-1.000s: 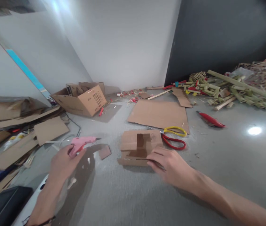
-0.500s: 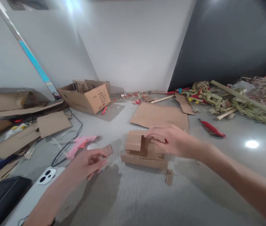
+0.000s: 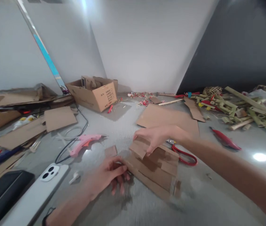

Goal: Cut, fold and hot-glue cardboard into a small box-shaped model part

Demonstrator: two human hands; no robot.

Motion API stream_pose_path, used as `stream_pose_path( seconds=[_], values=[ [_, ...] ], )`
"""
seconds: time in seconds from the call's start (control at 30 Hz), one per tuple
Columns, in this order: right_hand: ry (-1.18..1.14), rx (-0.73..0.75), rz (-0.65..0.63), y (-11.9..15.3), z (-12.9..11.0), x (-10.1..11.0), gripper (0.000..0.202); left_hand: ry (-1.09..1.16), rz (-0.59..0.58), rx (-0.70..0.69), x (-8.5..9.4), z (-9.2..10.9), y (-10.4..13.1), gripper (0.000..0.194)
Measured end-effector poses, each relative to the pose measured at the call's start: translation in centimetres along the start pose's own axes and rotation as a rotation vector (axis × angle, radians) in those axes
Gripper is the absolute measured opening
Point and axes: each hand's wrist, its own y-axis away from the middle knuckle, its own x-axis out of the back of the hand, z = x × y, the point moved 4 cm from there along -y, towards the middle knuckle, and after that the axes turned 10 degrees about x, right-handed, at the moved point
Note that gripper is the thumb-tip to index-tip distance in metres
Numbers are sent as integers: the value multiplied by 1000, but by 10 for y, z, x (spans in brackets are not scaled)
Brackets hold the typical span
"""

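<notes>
two bare hands meet at the middle of the view. the right hand (image 3: pixel 158 136) reaches in over the far left part of a small cardboard box (image 3: pixel 153 180), thumb on the near side and fingers over the far edge, gripping its raised flap (image 3: pixel 138 147). the left hand (image 3: pixel 110 175) has loosely curled fingers at the box's left corner; whether they pinch it or only touch it, i cannot tell. the box lies low on the surface, its long side slanting from the left fingertips toward the near right. both hands are on its left part; its right end has no hand on it.

behind, a pale wall (image 3: pixel 151 47) meets a dark panel (image 3: pixel 238 47) on the right. the grey surface (image 3: pixel 147 213) fills the foreground. at the far right lies a heap of bamboo (image 3: pixel 247 100); at the back left, an open carton (image 3: pixel 106 97). a flat cardboard sheet (image 3: pixel 163 116) lies just beyond the right hand. at the near left, a white phone (image 3: pixel 39 191) lies beside a black case (image 3: pixel 3 191). a pink glue gun (image 3: pixel 78 147) rests beyond the left hand, nozzle pointing right. red-handled scissors (image 3: pixel 195 160) lie just right of the box, partly hidden by the right arm. smallest are a cardboard square (image 3: pixel 110 151) and a white earbud (image 3: pixel 74 177), both near the left hand.
</notes>
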Motion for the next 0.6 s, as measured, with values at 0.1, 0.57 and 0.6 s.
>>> stream_pose_path(
  seconds=[0.1,0.57,0.6],
  values=[
    [-83,33,-147,18,-6,4,64,-2,51,-5,0,6,3,38],
    [-333,-285,87,80,-9,1,65,-209,140,45,25,17,28,50],
    [-359,-259,132,81,-12,-2,62,-157,68,45,14,17,26,49]
  ],
)
